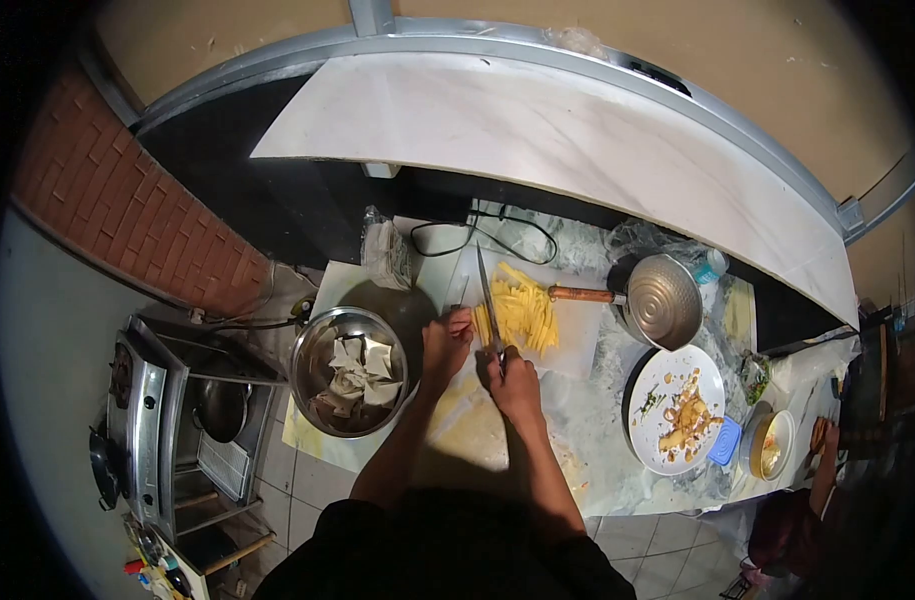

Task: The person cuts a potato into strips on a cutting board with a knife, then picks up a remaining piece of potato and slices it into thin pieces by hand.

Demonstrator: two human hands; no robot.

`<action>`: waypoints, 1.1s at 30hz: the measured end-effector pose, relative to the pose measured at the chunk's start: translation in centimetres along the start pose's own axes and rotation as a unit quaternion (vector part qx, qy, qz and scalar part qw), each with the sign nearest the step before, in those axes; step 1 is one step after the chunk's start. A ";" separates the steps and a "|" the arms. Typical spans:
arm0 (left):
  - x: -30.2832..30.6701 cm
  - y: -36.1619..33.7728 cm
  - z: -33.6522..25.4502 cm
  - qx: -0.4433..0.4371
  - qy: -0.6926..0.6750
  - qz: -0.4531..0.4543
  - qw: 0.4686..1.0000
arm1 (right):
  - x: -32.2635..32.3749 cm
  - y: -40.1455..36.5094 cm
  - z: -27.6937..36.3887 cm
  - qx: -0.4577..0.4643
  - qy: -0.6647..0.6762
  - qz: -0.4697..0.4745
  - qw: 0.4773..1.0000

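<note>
My right hand (514,385) is wrapped around the handle of a long kitchen knife (489,300), its blade pointing away from me. Right of the blade, yellow strips that look like cut potato (527,312) lie heaped on a white cutting board (575,335). My left hand (447,345) is to the left of the knife, fingers curled together beside the strips; whatever is in them is too small to make out. Close to my left forearm stands a steel bowl (304,395) containing white, folded pieces (362,370).
A hammered saucepan (664,300) rests upside down at right, its wooden handle reaching the strips. Nearer are a white plate (642,440) with peelings, a blue lid (724,440) and a tub (774,445). A stove (142,420) stands left; another person's hand (825,437) shows far right.
</note>
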State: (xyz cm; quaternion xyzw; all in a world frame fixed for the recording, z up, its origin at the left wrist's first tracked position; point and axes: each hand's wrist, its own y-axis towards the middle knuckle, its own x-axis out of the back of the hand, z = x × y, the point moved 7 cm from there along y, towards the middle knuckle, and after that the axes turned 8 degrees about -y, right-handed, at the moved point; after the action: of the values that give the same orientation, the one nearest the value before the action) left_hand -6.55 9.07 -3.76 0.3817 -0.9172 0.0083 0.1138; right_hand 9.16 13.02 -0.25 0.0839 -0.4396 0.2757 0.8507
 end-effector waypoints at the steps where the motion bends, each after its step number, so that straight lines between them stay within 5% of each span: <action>1: -0.1 0.1 0.0 -0.004 -0.018 0.006 1.000 | 0.4 0.0 0.0 -0.002 0.004 -0.011 1.000; 3: -0.5 0.1 0.1 -0.007 -0.035 0.018 0.999 | 0.9 0.0 -0.2 -0.011 -0.012 -0.022 1.000; 5: -0.5 0.0 -1.7 -0.151 0.074 0.014 0.986 | 1.5 -0.2 -0.6 -0.022 -0.026 -0.035 0.999; 6: -0.5 -0.1 -2.8 -0.153 0.075 0.017 0.985 | 1.9 -0.2 -0.7 -0.023 -0.030 -0.048 0.998; 8: 0.2 -0.2 -3.4 0.017 0.011 0.003 1.000 | 2.2 -0.3 -0.8 -0.025 -0.031 -0.064 0.997; 17: -2.4 -0.7 -8.7 -0.151 -0.039 0.046 0.987 | 3.3 -1.5 -1.2 -0.035 -0.015 -0.111 0.993; 25: -5.0 -0.1 -7.6 -0.102 -0.104 0.032 0.989 | 4.1 -2.3 -1.1 -0.024 0.002 -0.153 0.988; 27: -5.6 -0.2 -6.7 -0.031 -0.105 0.074 0.991 | 4.3 -2.5 -1.3 -0.025 0.007 -0.155 0.988; 33: -6.0 -1.1 -8.1 -0.055 -0.089 0.049 0.993 | 4.7 -3.1 -1.7 -0.033 -0.028 -0.173 0.984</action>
State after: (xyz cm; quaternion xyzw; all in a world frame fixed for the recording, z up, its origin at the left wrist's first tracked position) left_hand -0.06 13.30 2.75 0.3286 -0.9404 -0.0703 0.0521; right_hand 14.25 12.93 2.81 0.1381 -0.4509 0.1071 0.8753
